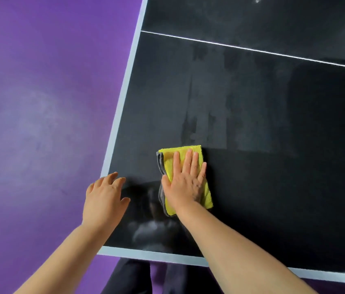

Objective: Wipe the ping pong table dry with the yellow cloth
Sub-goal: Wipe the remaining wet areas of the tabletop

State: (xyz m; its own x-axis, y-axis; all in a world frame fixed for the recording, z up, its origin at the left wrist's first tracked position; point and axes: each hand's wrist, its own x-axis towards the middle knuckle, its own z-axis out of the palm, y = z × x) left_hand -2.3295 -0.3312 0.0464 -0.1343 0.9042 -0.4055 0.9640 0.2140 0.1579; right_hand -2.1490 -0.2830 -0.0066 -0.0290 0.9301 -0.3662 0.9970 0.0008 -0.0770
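Right hand [185,183] flat on the yellow cloth [168,164], left hand [105,196] loose and empty: I'd press evenly, overlapping strokes across the streaky bench [252,187].

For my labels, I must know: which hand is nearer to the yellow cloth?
Right. The right hand lies flat on the yellow cloth, pressing it on the table. The left hand is apart from the cloth, to its left, near the table's side edge.

One ping pong table [252,124], one yellow cloth [168,164] and two hands: left hand [103,198], right hand [185,183]
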